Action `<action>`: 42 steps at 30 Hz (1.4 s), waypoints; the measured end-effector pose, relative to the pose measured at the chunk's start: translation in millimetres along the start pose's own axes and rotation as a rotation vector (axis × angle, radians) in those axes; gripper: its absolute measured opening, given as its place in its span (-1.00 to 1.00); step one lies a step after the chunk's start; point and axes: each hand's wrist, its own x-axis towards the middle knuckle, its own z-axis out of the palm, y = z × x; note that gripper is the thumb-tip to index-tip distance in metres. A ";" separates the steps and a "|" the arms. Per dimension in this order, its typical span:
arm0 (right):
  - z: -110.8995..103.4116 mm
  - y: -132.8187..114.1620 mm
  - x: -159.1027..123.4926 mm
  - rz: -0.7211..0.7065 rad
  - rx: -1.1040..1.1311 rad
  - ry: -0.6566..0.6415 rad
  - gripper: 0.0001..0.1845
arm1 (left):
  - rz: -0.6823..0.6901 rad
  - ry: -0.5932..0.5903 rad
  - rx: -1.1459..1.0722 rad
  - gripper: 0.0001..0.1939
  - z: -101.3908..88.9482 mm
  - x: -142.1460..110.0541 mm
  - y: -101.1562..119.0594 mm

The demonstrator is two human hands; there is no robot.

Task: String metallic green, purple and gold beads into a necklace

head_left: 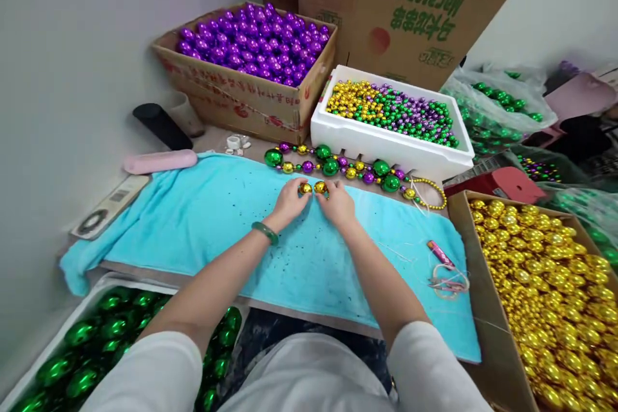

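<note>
My left hand [288,201], with a green bangle at the wrist, pinches a gold bead [305,188]. My right hand [338,203] pinches a second gold bead [320,187] right beside it. Both hands rest on a turquoise towel [217,219] spread over the work surface. Just beyond the fingers lies a strung strand of green, purple and gold beads [347,168], running from left to right and ending in a loop of small gold beads [431,193].
A cardboard box of purple balls [241,100] stands at the back left, a white foam box of small mixed beads [386,141] behind the strand, a box of gold balls [545,309] at right, a tray of green balls [91,341] at lower left. A lighter and thread [441,264] lie on the towel.
</note>
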 end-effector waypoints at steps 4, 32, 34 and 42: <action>20.1 -8.0 7.4 -0.005 -0.068 0.000 -0.44 | 0.033 -0.044 -0.043 -0.51 7.4 1.1 -10.8; 47.3 128.7 -26.4 0.031 -0.292 0.503 -0.46 | 0.320 0.324 0.422 -0.58 -198.6 205.5 39.3; 45.9 127.5 -27.8 0.043 -0.310 0.505 -0.47 | 0.116 0.196 0.531 -0.42 -213.0 244.1 30.8; 51.2 131.4 -27.9 0.057 -0.290 0.505 -0.45 | -0.291 -0.159 0.646 0.18 -224.5 321.6 -11.9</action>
